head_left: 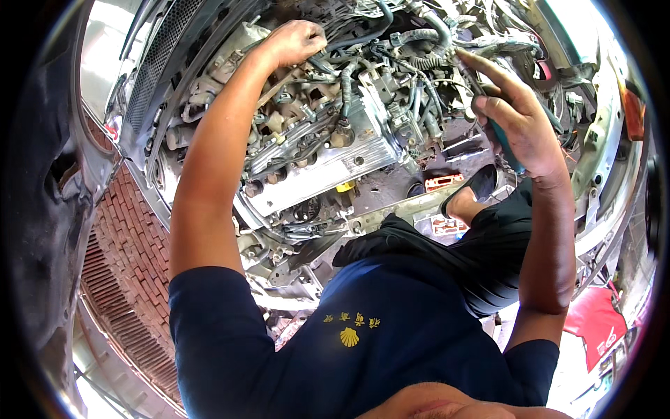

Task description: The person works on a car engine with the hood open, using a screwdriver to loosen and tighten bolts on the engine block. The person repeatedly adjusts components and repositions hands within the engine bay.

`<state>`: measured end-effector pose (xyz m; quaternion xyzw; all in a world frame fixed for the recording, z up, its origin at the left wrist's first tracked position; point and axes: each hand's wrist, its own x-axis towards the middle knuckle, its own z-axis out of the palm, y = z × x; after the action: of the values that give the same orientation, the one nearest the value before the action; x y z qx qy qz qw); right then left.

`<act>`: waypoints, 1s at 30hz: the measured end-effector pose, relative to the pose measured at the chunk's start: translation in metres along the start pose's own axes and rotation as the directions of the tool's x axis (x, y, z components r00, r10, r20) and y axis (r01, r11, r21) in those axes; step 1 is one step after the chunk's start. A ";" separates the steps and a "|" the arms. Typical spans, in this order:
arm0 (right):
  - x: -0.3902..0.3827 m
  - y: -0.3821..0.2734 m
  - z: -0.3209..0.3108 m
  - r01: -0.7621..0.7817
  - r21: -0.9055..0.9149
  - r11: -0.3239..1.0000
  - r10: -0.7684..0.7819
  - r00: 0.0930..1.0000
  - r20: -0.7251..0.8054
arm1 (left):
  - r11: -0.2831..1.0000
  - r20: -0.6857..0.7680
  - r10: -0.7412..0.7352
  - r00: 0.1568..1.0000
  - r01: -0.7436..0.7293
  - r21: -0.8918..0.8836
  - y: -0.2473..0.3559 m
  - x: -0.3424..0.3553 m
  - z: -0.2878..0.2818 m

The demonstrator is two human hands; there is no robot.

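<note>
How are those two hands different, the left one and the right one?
The left hand is curled up, while the right hand stretches its index finger out. The right hand grips a teal-handled tool; whether the left hand holds anything is hidden. The left hand is beyond the silver engine cover, while the right hand is off to its right. Both are bare.

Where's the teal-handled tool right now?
In the head view, the teal-handled tool is in the right hand, right of the silver engine cover and just above the black shoe.
</note>
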<state>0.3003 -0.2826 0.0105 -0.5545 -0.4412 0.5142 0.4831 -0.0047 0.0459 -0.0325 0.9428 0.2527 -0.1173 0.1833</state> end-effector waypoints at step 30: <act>-0.004 -0.013 -0.004 -0.044 0.135 0.990 0.057 0.994 -0.095 | 0.959 -0.379 -0.050 0.924 0.151 0.241 0.065 -0.032 -0.011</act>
<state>0.3039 -0.2855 0.0242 -0.5570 -0.3675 0.5263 0.5270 0.0038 -0.0160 0.0059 0.9496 0.3129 0.0197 -0.0019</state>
